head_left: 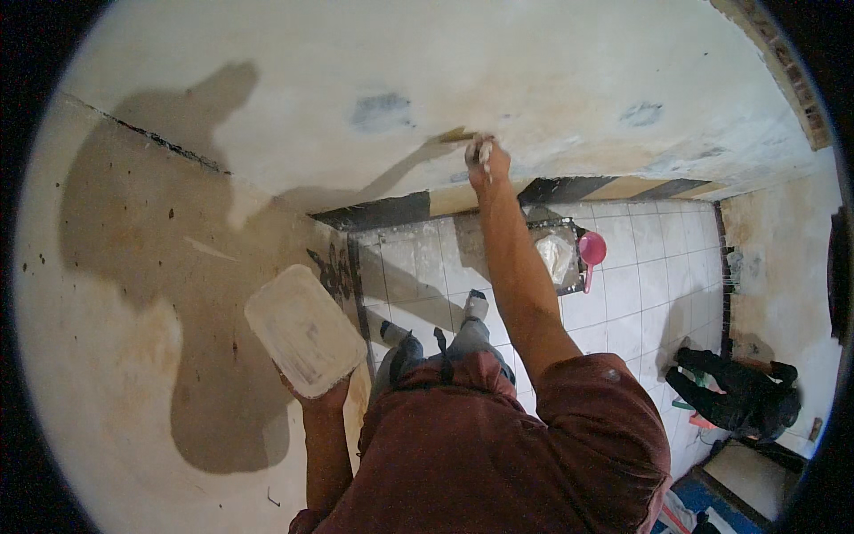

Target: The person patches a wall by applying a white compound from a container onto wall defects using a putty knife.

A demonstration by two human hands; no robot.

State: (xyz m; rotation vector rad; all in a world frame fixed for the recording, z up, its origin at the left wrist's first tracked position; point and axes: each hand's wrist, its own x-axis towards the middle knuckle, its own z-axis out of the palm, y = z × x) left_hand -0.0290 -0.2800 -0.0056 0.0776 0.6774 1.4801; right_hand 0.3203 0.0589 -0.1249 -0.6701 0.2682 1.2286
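Observation:
My right hand point(487, 163), its fingers whitened with paste, is stretched out to the patchy cream wall point(534, 89). It is closed on a small flat scraper point(457, 135), whose brownish blade shows to the left of the fingers, at the wall. Low at the left, my left hand point(326, 392) grips a pale rectangular tub point(307, 329) by its near end. Greyish smears mark the tub's face, and most of that hand's fingers are hidden behind it. Grey patches point(382, 113) show on the wall around the scraper.
Below the wall runs a black-and-tan tile strip point(578, 188). On the white tiled floor point(632, 285), a dark tray point(569, 283) holds a white bag point(555, 256), with a pink dipper point(592, 249) beside it. Another person in dark clothes point(738, 392) is bent over at the right.

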